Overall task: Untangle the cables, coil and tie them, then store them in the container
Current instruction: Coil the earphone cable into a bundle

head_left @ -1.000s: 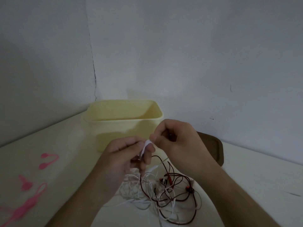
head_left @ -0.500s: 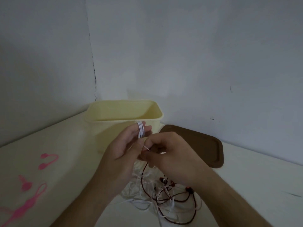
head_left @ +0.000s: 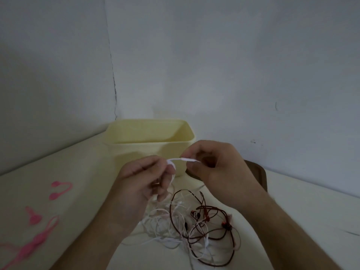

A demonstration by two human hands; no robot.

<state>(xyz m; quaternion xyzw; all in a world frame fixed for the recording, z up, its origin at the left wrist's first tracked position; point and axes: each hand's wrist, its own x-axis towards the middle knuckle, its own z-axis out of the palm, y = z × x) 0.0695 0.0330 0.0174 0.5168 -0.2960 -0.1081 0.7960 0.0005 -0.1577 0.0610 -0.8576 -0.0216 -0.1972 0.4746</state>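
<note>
A white cable (head_left: 176,159) runs between my two hands above the table. My left hand (head_left: 148,178) has the cable looped round its fingers and grips it. My right hand (head_left: 216,166) pinches the cable's white end between thumb and forefinger, just right of the left hand. Below them lies a tangle of white cables (head_left: 165,228) and dark red cables (head_left: 210,227) on the cream table. The pale yellow container (head_left: 150,137) stands open right behind my hands.
A brown lid (head_left: 257,172) lies flat behind my right hand, beside the container. Several pink cable ties (head_left: 39,221) lie at the table's left. Grey walls meet in a corner behind the container.
My right hand has moved up and to the right, pulling the white cable's end out from the left hand. The left hand has dropped a little and curled over the loops.
</note>
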